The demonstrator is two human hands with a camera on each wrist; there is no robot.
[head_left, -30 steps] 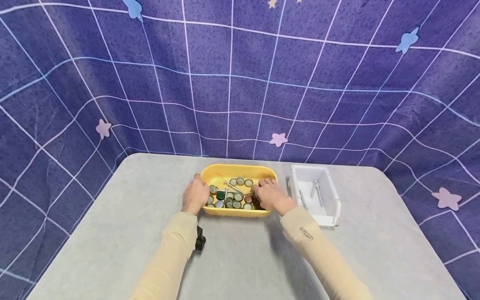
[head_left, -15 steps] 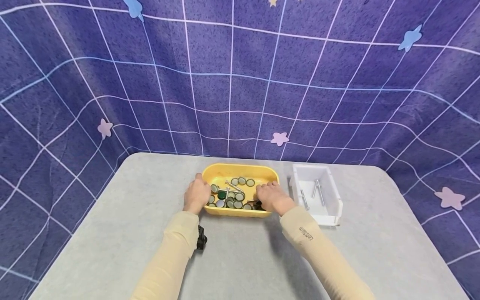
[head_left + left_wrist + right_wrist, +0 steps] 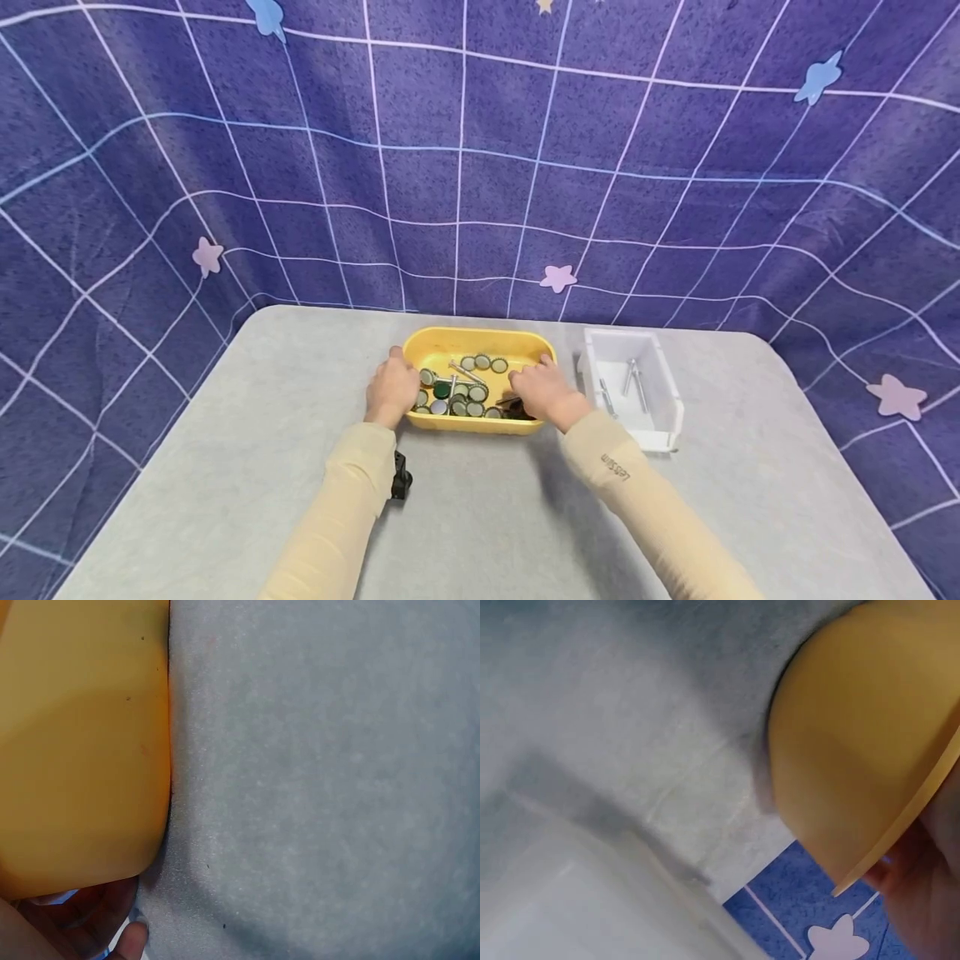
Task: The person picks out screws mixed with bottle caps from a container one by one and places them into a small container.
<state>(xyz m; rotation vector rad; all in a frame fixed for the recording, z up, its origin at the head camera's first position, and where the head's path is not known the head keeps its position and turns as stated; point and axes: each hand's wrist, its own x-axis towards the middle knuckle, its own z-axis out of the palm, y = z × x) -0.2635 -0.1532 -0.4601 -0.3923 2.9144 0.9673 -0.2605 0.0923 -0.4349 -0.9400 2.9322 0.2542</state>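
Observation:
A yellow tub (image 3: 480, 340) stands on the table, holding bottle caps (image 3: 475, 408) and several silver screws (image 3: 467, 372). My left hand (image 3: 392, 388) grips the tub's left end; in the left wrist view its fingers (image 3: 90, 919) curl by the tub's end wall. My right hand (image 3: 542, 388) reaches over the right rim into the tub, knuckles up, fingertips down among dark caps and a screw (image 3: 510, 400). Those fingertips are hidden, and I cannot tell whether they pinch anything. In the right wrist view this hand (image 3: 926, 892) shows behind the tub's rim.
Right of the tub stands a white open bin (image 3: 671, 392) with several screws (image 3: 637, 387) inside. The grey table (image 3: 480, 517) backs onto a blue gridded curtain (image 3: 480, 208) with star shapes. A small black device (image 3: 401, 479) sits at my left wrist.
My right hand has shifted slightly right and its fingers have drawn together among the caps at the tub's right end, where some caps have moved. My left hand stays at the left end.

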